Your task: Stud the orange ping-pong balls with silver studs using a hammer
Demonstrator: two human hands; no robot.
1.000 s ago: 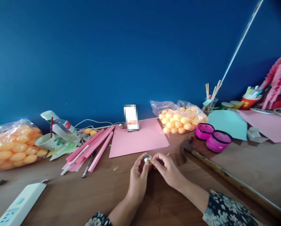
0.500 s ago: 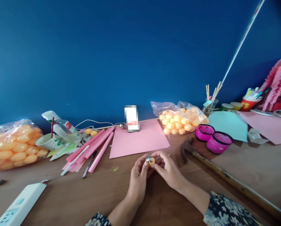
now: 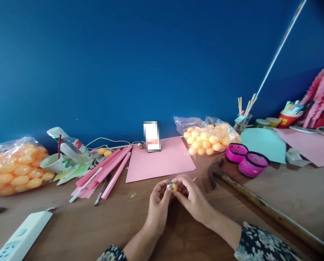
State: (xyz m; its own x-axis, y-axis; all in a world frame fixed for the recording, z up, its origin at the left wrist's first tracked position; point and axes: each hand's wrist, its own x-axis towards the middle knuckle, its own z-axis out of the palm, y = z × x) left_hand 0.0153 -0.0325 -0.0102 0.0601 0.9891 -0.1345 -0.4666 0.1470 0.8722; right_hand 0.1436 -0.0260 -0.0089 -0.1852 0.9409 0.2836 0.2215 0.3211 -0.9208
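Silver-and-yellow ball (image 3: 172, 186) — pinched between the left hand (image 3: 158, 206) and right hand (image 3: 193, 201).
The hands meet at the fingertips, just on the near side of the pink paper sheet (image 3: 159, 166); a hammer (image 3: 248, 197) lies right of that sheet.

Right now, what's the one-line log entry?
left hand: pinching silver-and-yellow item; right hand: pinching same item; hammer: on table

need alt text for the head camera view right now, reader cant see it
A person's left hand and right hand hold a small round silver-and-orange object over a brown table. Beyond are pink paper and clear bags of orange balls; a hammer lies to the right, with a blue wall behind.
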